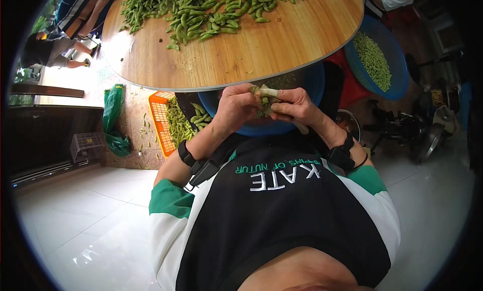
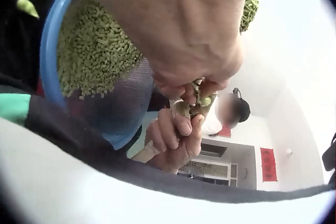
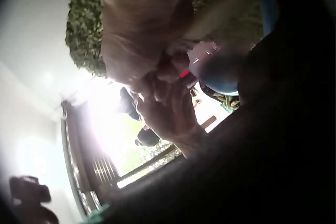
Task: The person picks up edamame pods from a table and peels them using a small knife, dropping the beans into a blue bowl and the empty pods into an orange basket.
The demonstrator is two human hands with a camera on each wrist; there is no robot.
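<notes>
In the head view my left hand (image 1: 234, 108) and right hand (image 1: 298, 107) meet over a blue basin (image 1: 318, 87), just below the table's edge. Both pinch green pods (image 1: 265, 100) between their fingertips. A pale wrapping (image 1: 269, 92) covers a finger at the meeting point. From the left wrist, my left hand (image 2: 184, 29) is seen with fingers curled down on a green pod (image 2: 206, 100), and my right hand (image 2: 176, 137) grips from below. The right wrist view is dark; my right hand (image 3: 144, 40) and left hand (image 3: 170, 116) touch there, the pods hidden.
Green pods (image 1: 206, 16) are heaped on the round wooden table (image 1: 211, 64). An orange basket (image 1: 160, 121) of pods stands at the left, near a green bag (image 1: 113, 120). At the right is another blue basin (image 1: 397, 64) with shelled beans (image 1: 373, 62). Other people are around.
</notes>
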